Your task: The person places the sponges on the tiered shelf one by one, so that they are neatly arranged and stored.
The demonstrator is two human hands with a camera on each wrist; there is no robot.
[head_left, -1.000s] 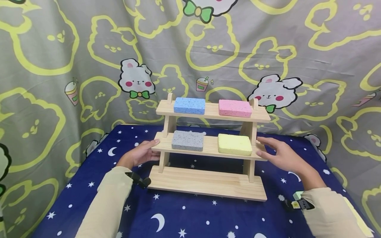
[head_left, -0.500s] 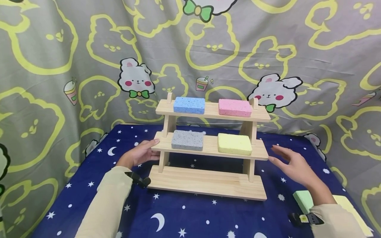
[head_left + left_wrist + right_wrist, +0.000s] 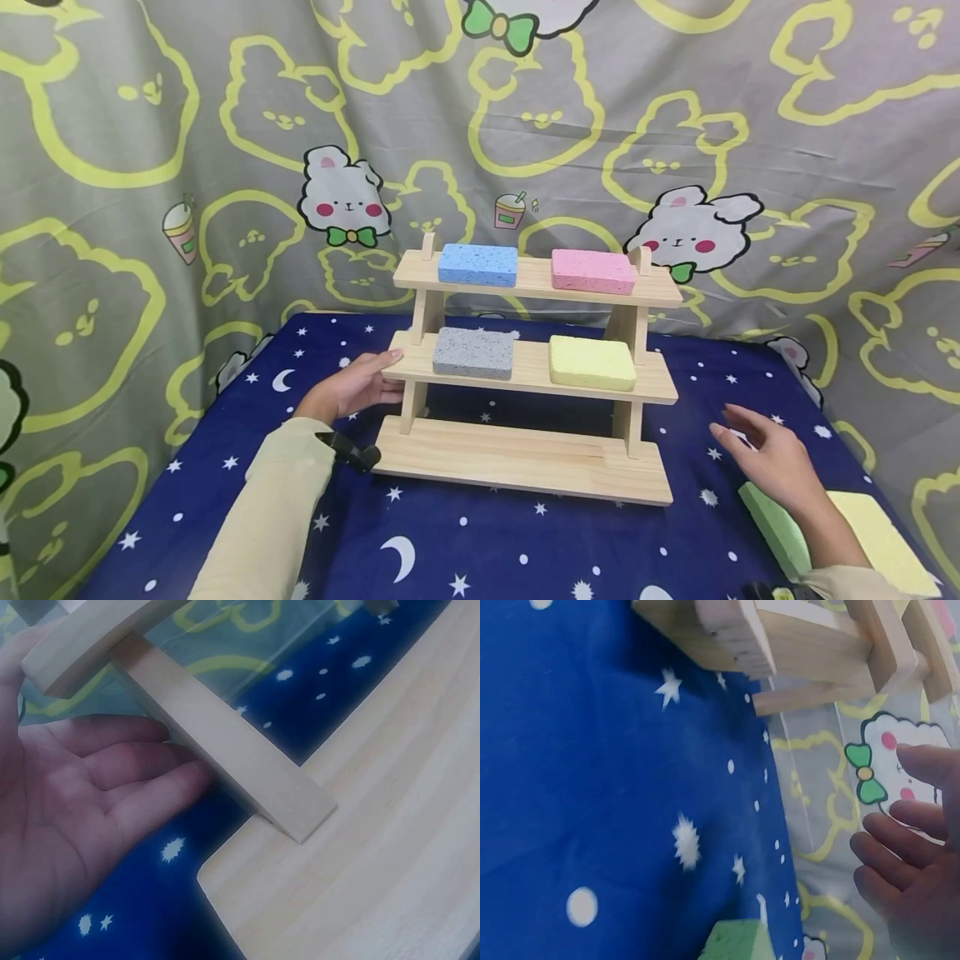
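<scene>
Grey bunny-print curtain [image 3: 442, 108], starry blue tablecloth [image 3: 345, 525]

Gripping a wooden stand [image 3: 390, 825] by an upper board's [image 3: 94, 652] end with the left hand [image 3: 90, 787].
Reaching with fingertips [image 3: 191, 776] below that end, right up to the side of an upright [image 3: 232, 742] set near the rounded corner of the lower board [image 3: 300, 900], over star-printed blue cloth [image 3: 150, 900].

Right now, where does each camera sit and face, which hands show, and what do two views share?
Head: on the head, facing forward and down at the shelf; left hand and right hand show.
Left wrist: on that wrist, facing the shelf's end; left hand shows.
Right wrist: on that wrist, facing tablecloth and curtain; right hand shows.
Shared: head and right wrist show the green sponge.
</scene>
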